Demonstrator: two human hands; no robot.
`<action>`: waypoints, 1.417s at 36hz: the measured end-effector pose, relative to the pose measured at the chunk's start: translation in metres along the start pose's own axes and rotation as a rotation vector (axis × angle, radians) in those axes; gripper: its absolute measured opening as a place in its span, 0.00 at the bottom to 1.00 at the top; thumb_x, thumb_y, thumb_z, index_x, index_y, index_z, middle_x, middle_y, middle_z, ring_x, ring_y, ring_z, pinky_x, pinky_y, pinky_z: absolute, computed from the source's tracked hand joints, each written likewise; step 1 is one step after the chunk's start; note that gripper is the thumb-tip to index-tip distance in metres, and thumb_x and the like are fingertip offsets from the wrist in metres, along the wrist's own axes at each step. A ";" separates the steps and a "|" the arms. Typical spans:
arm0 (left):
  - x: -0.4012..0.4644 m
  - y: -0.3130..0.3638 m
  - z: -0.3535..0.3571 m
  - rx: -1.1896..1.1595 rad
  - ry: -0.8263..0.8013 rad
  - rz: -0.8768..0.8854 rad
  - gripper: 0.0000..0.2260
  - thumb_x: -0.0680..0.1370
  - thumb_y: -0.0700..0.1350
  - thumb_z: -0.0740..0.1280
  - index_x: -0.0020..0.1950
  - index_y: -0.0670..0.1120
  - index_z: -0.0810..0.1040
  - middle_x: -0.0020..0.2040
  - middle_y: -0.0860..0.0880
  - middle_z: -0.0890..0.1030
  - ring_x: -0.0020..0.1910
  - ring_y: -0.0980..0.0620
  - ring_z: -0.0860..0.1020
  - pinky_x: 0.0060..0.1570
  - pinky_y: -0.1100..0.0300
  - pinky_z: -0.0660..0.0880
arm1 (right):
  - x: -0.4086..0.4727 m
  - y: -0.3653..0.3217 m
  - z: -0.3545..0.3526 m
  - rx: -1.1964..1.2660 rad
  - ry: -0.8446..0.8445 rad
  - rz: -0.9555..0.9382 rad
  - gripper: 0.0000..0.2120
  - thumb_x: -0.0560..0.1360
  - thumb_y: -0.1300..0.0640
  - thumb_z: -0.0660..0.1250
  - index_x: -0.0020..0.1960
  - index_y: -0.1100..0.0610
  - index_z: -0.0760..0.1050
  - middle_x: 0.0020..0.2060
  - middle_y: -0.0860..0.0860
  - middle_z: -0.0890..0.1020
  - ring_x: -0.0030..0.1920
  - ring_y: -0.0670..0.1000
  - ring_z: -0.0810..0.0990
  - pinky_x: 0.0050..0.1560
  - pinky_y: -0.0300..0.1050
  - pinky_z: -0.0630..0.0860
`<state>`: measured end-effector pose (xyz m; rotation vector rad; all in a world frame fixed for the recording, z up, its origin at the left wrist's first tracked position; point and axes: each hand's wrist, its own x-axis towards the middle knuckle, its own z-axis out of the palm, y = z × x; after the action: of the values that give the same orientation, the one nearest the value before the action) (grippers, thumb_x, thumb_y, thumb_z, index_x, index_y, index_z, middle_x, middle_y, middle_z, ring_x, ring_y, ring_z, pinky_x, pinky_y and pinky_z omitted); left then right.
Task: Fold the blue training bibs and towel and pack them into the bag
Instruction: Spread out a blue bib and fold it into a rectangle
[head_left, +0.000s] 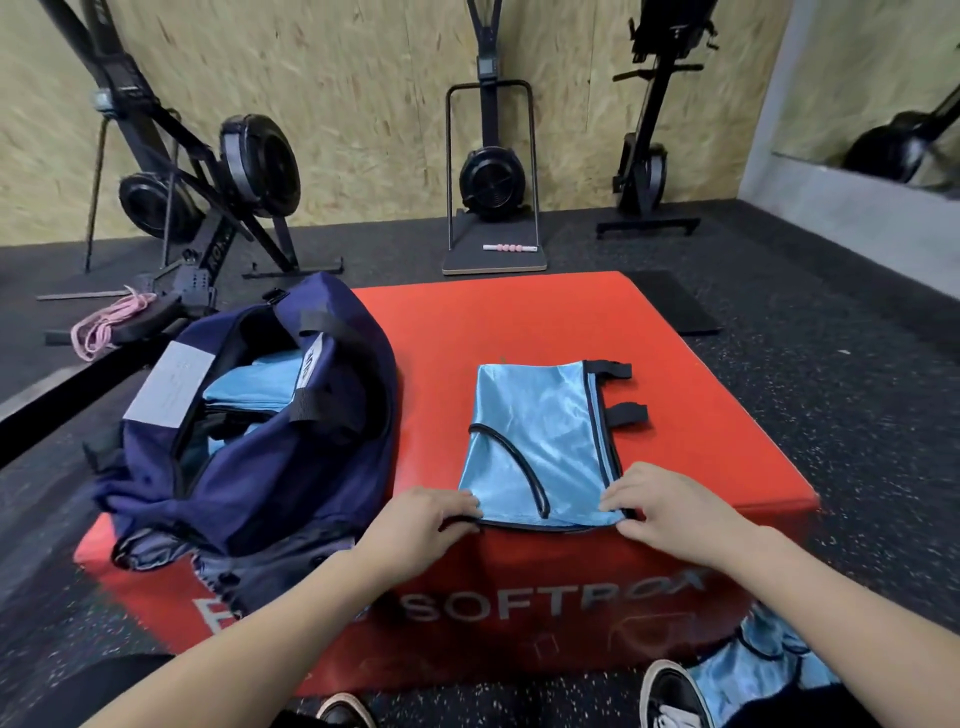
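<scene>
on top of the red soft box (519, 322), seen from the head camera, a light blue bib (540, 441) lay folded into a rough rectangle, toward the box's right half and reaching its near edge. black trim ran along the bib's right side and near edge, a curved black-edged opening crossed its lower middle, and two black tabs stuck out from its far right side. the left hand (421, 525) rested at the bib's near left corner, its fingertips (465, 506) pinching the fabric edge against the box. the right hand (670, 506) sat at the bib's near right corner, fingers curled and pinching the trimmed edge there.

on the box's left half stood the navy bag (249, 457), unzipped and gaping, its near end sagging over the front edge of the box. inside it lay folded blue pieces (254, 382), stacked toward the bag's far end. a pale label patch showed on the bag's left flap.

below the box's near right corner, more blue bib fabric (753, 670) lay heaped on the dark floor beside a black shoe (667, 696). beyond the box's far edge stood black exercise machines (488, 171) against a chipboard wall, and a pink rope (109, 325) lay coiled on the floor off the box's far left corner.
</scene>
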<state>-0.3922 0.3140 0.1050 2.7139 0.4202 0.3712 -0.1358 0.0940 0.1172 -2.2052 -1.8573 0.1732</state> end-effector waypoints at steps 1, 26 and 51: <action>-0.001 0.004 -0.002 -0.008 0.011 -0.009 0.07 0.76 0.53 0.68 0.51 0.54 0.81 0.48 0.56 0.84 0.49 0.55 0.82 0.50 0.58 0.75 | -0.002 -0.002 -0.001 0.002 0.004 0.001 0.10 0.71 0.52 0.70 0.52 0.48 0.84 0.48 0.40 0.82 0.54 0.42 0.76 0.55 0.45 0.75; 0.105 0.010 -0.019 -0.472 0.558 -0.307 0.05 0.80 0.43 0.68 0.49 0.52 0.82 0.41 0.59 0.82 0.41 0.61 0.78 0.42 0.72 0.70 | 0.099 0.030 -0.046 0.544 0.397 0.285 0.07 0.74 0.51 0.74 0.51 0.52 0.85 0.44 0.44 0.85 0.47 0.46 0.81 0.49 0.45 0.75; 0.113 -0.007 0.021 -0.141 0.204 -0.423 0.09 0.78 0.46 0.67 0.57 0.48 0.80 0.50 0.52 0.75 0.51 0.50 0.77 0.50 0.65 0.67 | 0.148 0.058 -0.023 0.273 0.233 0.480 0.12 0.74 0.41 0.70 0.53 0.47 0.79 0.48 0.45 0.79 0.51 0.49 0.77 0.52 0.52 0.76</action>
<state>-0.2835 0.3509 0.1057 2.3758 0.9641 0.5335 -0.0479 0.2279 0.1346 -2.3151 -1.0929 0.2296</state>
